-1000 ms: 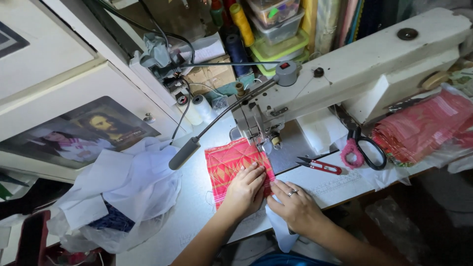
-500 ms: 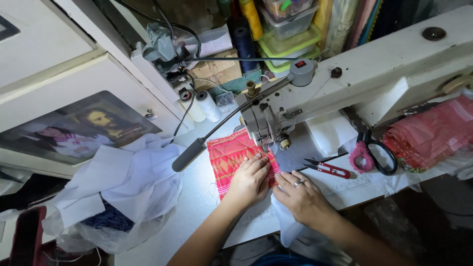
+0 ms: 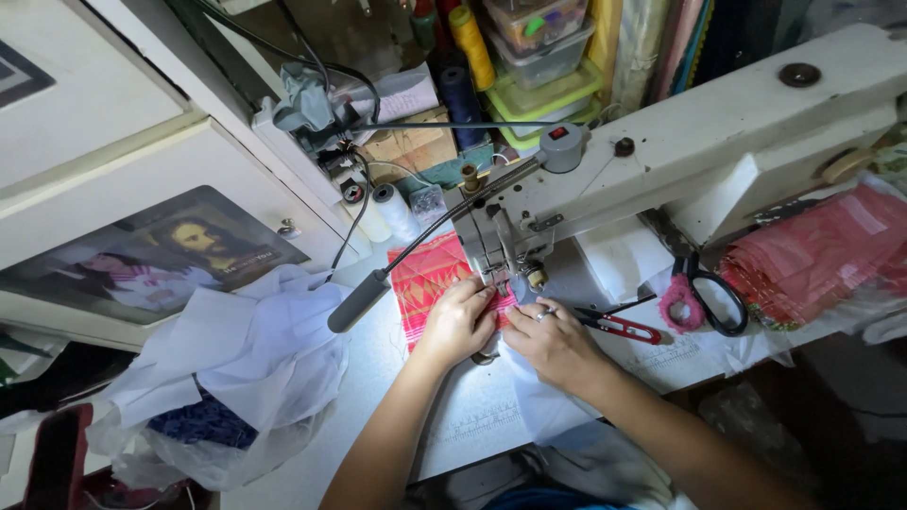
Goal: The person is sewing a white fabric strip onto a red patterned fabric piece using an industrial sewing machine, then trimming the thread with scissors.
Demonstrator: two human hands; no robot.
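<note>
A white sewing machine (image 3: 718, 142) spans the table, its needle head (image 3: 501, 246) at the centre. Under the head lies a red patterned cloth (image 3: 425, 283). My left hand (image 3: 460, 321) presses flat on this cloth just in front of the needle. My right hand (image 3: 553, 342), with a ring on one finger, rests beside it on white fabric (image 3: 529, 406), its fingertips touching the cloth edge near the presser foot. Both hands lie with fingers spread on the fabric, gripping nothing. The needle point itself is hidden by the head and my fingers.
Small red thread snips (image 3: 624, 326) and pink-handled scissors (image 3: 694, 297) lie right of my hands. A stack of red cloth (image 3: 812, 255) sits far right. A bag of white fabric (image 3: 236, 368) is at the left. Thread spools (image 3: 392, 210) and plastic boxes (image 3: 543, 57) stand behind the machine.
Both hands have slid forward toward the needle, pushing the red cloth further under the machine head. The camera has moved closer and shifted slightly.
</note>
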